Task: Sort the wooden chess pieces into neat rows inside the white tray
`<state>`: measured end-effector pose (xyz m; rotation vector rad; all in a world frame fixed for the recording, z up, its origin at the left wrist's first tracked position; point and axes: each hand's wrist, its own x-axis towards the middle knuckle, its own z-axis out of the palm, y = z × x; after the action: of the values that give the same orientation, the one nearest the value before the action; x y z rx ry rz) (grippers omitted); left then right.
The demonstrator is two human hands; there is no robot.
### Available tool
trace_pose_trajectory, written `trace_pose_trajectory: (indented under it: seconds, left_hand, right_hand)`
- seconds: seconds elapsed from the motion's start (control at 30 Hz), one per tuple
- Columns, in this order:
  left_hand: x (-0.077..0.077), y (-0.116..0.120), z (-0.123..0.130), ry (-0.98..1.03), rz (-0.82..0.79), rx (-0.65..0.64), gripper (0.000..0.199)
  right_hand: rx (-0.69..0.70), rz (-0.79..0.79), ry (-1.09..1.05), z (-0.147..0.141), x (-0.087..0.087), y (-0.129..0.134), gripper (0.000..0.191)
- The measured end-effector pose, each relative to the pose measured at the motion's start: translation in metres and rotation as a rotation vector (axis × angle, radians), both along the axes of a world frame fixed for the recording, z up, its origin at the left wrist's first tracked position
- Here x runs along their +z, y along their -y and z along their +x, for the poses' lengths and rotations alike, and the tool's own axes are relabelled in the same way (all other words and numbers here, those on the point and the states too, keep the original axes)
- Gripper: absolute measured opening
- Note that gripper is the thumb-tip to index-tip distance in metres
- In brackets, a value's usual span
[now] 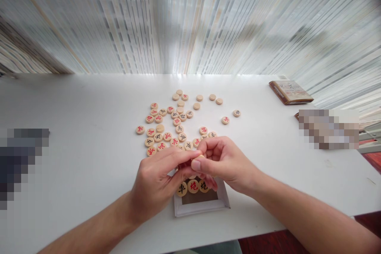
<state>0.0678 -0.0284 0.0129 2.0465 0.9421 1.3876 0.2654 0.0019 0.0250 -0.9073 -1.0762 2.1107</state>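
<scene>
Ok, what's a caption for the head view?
Left hand and right hand come together over a white tray, near scattered round game pieces.

White table, probably striped curtains behind.

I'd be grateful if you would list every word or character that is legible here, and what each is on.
"車", black: left round piece in the open box.
"炮", red: middle round piece beside it.
"炮", black, apparently: right round piece.
"兵", red: several loose pieces on the table.
Too small or blurred: other pieces' characters, the closed box's print.
</scene>
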Motion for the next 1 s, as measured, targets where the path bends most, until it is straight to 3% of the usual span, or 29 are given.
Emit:
trace_pose_trajectory:
  seconds: [0.37,0.7,0.87,1.0]
  left_hand:
    - [-0.0008,-0.0011,-0.0009,0.105,-0.129,0.056,0.031]
    - [-0.0045,-0.0011,-0.0017,0.188,-0.181,0.145,0.034]
    - [-0.0048,-0.0035,-0.0027,0.156,-0.083,0.143,0.033]
    - [-0.0040,-0.0041,-0.0015,0.169,-0.099,0.088,0.037]
  right_hand:
    - [0.012,0.055,-0.119,-0.0006,0.0018,-0.0024,0.033]
    - [-0.201,0.466,0.090,-0.0014,-0.0020,-0.0011,0.023]
    - [-0.209,0.423,0.064,-0.0019,-0.0028,-0.0002,0.024]
    - [-0.152,0.228,0.006,-0.0030,0.0020,-0.0002,0.025]
